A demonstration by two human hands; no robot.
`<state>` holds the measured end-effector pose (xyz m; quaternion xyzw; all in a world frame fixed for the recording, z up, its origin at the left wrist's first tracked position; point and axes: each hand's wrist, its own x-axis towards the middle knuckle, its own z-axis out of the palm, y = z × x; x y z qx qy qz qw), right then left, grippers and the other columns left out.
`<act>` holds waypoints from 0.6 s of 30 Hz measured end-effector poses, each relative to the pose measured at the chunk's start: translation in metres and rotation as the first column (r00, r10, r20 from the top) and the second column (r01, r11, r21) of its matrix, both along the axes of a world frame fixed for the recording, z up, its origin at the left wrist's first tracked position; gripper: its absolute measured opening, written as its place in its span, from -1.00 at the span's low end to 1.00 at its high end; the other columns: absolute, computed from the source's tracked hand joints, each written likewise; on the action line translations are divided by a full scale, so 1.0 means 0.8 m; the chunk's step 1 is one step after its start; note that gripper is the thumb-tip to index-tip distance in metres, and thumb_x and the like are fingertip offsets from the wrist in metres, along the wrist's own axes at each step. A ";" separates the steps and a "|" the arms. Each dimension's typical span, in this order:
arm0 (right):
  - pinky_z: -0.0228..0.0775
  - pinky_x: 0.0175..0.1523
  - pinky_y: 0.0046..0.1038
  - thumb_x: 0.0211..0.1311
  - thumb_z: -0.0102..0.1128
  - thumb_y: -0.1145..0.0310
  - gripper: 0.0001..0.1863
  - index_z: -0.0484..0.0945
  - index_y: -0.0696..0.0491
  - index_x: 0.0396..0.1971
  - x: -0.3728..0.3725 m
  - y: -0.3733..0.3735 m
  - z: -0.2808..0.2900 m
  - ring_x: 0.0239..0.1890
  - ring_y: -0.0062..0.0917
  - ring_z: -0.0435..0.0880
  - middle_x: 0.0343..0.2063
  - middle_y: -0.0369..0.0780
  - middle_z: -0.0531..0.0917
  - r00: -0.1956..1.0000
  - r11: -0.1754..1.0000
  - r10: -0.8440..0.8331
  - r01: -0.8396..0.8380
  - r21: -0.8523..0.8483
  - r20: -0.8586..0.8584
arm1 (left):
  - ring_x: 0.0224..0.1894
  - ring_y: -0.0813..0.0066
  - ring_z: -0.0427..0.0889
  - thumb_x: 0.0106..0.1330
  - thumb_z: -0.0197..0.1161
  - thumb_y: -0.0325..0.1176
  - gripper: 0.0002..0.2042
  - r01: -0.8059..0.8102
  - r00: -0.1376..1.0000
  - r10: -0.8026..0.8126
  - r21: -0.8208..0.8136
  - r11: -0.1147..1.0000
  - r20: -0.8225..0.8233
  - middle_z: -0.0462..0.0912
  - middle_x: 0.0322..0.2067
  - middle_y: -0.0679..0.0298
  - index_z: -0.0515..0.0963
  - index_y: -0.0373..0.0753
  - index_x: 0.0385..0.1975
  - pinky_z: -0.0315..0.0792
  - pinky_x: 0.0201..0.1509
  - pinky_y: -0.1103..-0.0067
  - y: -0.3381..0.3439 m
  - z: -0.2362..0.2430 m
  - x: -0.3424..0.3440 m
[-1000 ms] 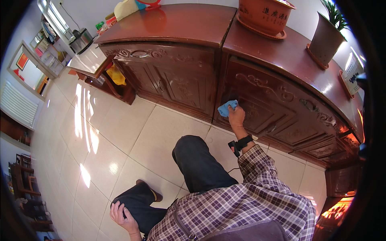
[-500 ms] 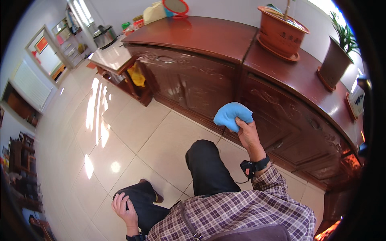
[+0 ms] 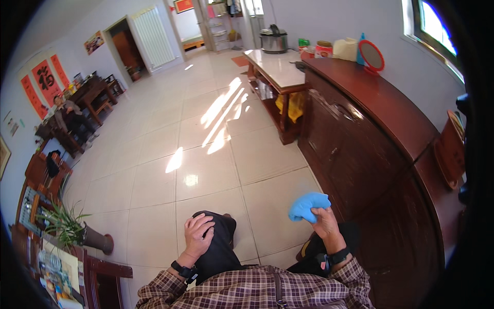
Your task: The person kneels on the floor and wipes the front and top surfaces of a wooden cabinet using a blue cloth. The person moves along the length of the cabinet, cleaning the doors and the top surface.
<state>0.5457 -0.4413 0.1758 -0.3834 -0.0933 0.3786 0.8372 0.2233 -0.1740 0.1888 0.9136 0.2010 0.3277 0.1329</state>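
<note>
Left hand (image 3: 198,235) flat on bent knee, right hand (image 3: 324,222) raised, fingers closed.

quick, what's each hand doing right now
Left hand: open, resting flat on the knee, holding nothing.
Right hand: closed on a bunched blue cloth, off the dark wooden cabinet.

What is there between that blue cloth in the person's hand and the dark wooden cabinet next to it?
Nothing visible. The right hand holds the bunched blue cloth in the air, just short of the dark wooden cabinet, with only bare space and the tiled floor below the gap. The left hand rests on the knee, away from it.
</note>
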 end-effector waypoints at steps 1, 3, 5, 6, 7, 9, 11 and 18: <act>0.61 0.01 -0.23 0.14 0.24 0.51 -0.50 0.45 0.03 0.14 0.001 -0.002 -0.008 0.00 -0.37 0.65 -0.03 -0.26 0.62 1.000 1.000 0.010 -0.010 0.000 0.010 | 0.16 0.24 0.57 0.11 0.38 -0.43 -0.77 -0.008 1.000 0.008 -0.031 0.999 -0.006 0.71 -0.05 0.30 0.67 -0.15 -0.20 0.25 0.30 0.26 0.004 0.003 -0.006; 0.61 0.04 -0.21 0.13 0.24 0.51 -0.49 0.45 0.03 0.14 0.004 0.002 -0.015 0.02 -0.35 0.64 -0.04 -0.25 0.62 1.000 1.000 0.017 -0.017 0.011 0.012 | 0.08 0.25 0.60 0.21 0.36 -0.47 -0.54 -0.018 0.989 0.048 -0.215 0.976 0.137 0.66 0.04 0.15 0.51 -0.25 0.15 0.47 0.15 0.36 0.022 0.023 -0.030; 0.60 0.06 -0.20 0.12 0.25 0.51 -0.49 0.45 0.03 0.13 0.003 0.002 -0.014 0.03 -0.34 0.64 -0.05 -0.25 0.62 0.999 1.000 0.005 -0.005 0.013 -0.035 | -0.17 0.53 0.57 0.32 0.29 -0.48 -0.42 -0.290 0.791 0.557 -0.647 0.705 0.252 0.63 -0.03 0.24 0.29 -0.34 0.35 0.51 -0.10 0.63 0.056 0.074 -0.084; 0.58 0.09 -0.16 0.12 0.28 0.47 -0.46 0.43 0.02 0.15 0.002 0.003 -0.011 0.06 -0.32 0.62 -0.03 -0.24 0.61 0.999 1.000 0.024 -0.024 -0.002 -0.024 | -0.13 0.47 0.57 0.34 0.28 -0.46 -0.43 -0.444 0.752 0.578 -0.405 0.799 0.317 0.60 0.02 0.20 0.29 -0.37 0.34 0.47 0.04 0.55 0.084 0.125 -0.134; 0.58 0.09 -0.15 0.12 0.28 0.46 -0.46 0.42 0.01 0.16 -0.002 0.003 -0.008 0.06 -0.32 0.62 -0.02 -0.24 0.60 0.999 0.999 0.039 -0.039 -0.001 -0.028 | -0.10 0.41 0.56 0.36 0.28 -0.44 -0.44 -0.563 0.637 0.609 -0.254 0.786 0.473 0.57 0.07 0.16 0.29 -0.39 0.33 0.43 0.17 0.47 0.107 0.177 -0.176; 0.57 0.10 -0.13 0.14 0.29 0.44 -0.44 0.40 -0.01 0.18 -0.007 0.002 -0.002 0.07 -0.32 0.62 -0.01 -0.23 0.59 0.999 0.999 0.036 -0.036 -0.003 -0.028 | -0.12 0.26 0.63 0.45 0.12 -0.32 -0.55 -0.422 0.319 0.293 -0.142 0.896 0.901 0.60 0.04 0.06 0.37 -0.36 0.29 0.50 0.00 0.43 0.112 0.270 -0.261; 0.60 -0.03 -0.26 0.19 0.19 0.49 -0.60 0.48 0.02 0.06 -0.010 0.000 0.001 -0.07 -0.40 0.64 -0.11 -0.27 0.60 0.998 1.000 0.013 -0.013 -0.001 -0.062 | -0.11 0.26 0.68 0.48 0.06 -0.33 -0.58 -0.810 0.120 0.377 -0.129 0.572 0.918 0.61 0.05 0.01 0.43 -0.48 0.22 0.52 -0.07 0.47 0.091 0.343 -0.325; 0.63 -0.24 -0.38 0.31 0.21 0.33 -0.67 0.47 0.02 0.04 -0.004 0.001 -0.011 -0.18 -0.45 0.68 -0.18 -0.27 0.63 0.993 0.995 0.095 -0.097 -0.016 -0.069 | -0.29 0.59 0.49 0.52 0.03 -0.35 -0.65 -0.389 0.348 0.528 -0.393 0.833 0.775 0.61 -0.31 0.27 0.49 -0.41 0.16 0.42 -0.15 0.63 0.087 0.255 -0.202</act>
